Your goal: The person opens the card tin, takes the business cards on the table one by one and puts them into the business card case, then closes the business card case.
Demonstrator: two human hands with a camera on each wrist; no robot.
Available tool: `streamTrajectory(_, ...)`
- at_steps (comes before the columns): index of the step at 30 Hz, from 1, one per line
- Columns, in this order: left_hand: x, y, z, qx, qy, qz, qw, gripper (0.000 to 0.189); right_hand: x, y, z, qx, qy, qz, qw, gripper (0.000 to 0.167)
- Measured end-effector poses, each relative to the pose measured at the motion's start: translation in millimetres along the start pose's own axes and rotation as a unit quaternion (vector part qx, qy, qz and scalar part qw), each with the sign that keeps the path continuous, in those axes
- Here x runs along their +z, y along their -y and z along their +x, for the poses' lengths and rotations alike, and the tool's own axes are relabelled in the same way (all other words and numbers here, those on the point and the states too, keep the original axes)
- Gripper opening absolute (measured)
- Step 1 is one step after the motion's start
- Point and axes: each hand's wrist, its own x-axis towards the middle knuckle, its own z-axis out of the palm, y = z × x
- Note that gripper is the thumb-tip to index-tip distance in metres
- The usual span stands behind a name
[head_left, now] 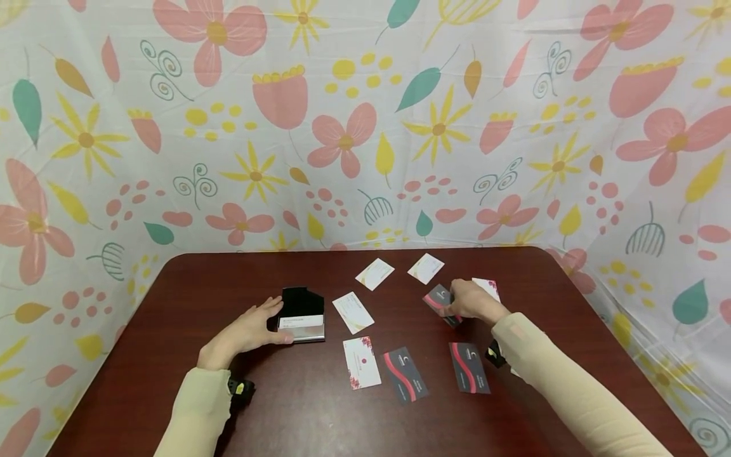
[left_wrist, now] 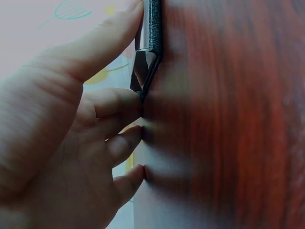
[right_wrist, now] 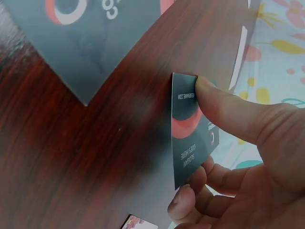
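Tabletop: dark reddish-brown wood with a visible grain, running from the near edge of view back to the patterned cloth
Sleeves: a cream left sleeve and a cream right sleeve, a small black wrist device at the left cuff and another beside the right
Nearest cards: a dark grey card with a red wavy stripe lies tilted, just right of a white card with red floral corners; a second dark grey striped card lies farther right, near the right cuff
Card case: flat silver-and-black case on the left half of the table, lid folded back, with a white printed card in it
Left hand: fingers spread, thumb resting on the case's front edge, index finger beside its lid, other fingertips on the wood
Middle card: white rectangle with gold and dark print, just right of the case
Right hand: thumb and fingers pinch a third dark grey striped card, which stands tilted above the wood
Behind the right hand: a white card with red blossoms, partly hidden
Farthest cards: two white-and-gold cards, well apart from the case
Backdrop: white cloth with pink, yellow and teal flowers and leaves
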Motion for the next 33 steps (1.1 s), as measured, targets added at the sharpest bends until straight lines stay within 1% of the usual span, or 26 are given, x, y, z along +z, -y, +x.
streamTrajectory(4, -2.6, -0.3, 0.3, -0.003, 0.0, 0.006, 1.0, 0.098, -1, 1, 2.9, 0.008, -0.007, 0.009, 0.9999, 0.051)
streamTrajectory(5, -2.4, -0.5, -0.3, -0.004, 0.001, 0.006, 1.0, 0.098, -1, 1, 3.0, 0.008, -0.009, 0.009, 0.9999, 0.049)
streamTrajectory(7, -2.4, -0.9, -0.5, -0.002, -0.002, 0.006, 1.0, 0.097, -1, 1, 2.7, 0.004, -0.017, 0.011, 0.9998, 0.043)
streamTrajectory(11, -2.6, -1.8, -0.1, 0.0, -0.002, 0.007, 1.0, 0.096, -6, 0, 1.1, -0.009, -0.036, 0.024, 0.999, 0.024)
streamTrajectory(14, -2.3, -1.4, 0.4, -0.001, -0.002, 0.005, 1.0, 0.097, -13, 0, 0.0, -0.019, -0.037, 0.039, 0.9984, 0.019)
streamTrajectory(18, -1.3, 0.3, 1.4, 0.002, -0.003, 0.006, 1.0, 0.097, -23, 2, -1.6, -0.031, -0.033, 0.045, 0.9979, 0.02)
streamTrajectory(22, 0.7, 2.2, 1.5, 0.008, -0.004, 0.001, 1.0, 0.097, -30, 7, -1.3, -0.05, -0.037, 0.046, 0.997, 0.021)
streamTrajectory(25, 1.3, 3.0, 1.5, 0.001, -0.001, -0.003, 1.0, 0.097, -36, 13, 0.1, -0.068, -0.037, 0.048, 0.9958, 0.019)
streamTrajectory(29, -0.3, 3.6, 2.1, -0.001, 0.0, 0.001, 1.0, 0.097, -41, 21, 3.6, -0.087, -0.029, 0.064, 0.9937, 0.013)
streamTrajectory(33, -1.2, 3.2, 3.0, 0.005, -0.004, 0.008, 0.9999, 0.096, -43, 31, 7.6, -0.102, -0.019, 0.08, 0.9914, 0.012)
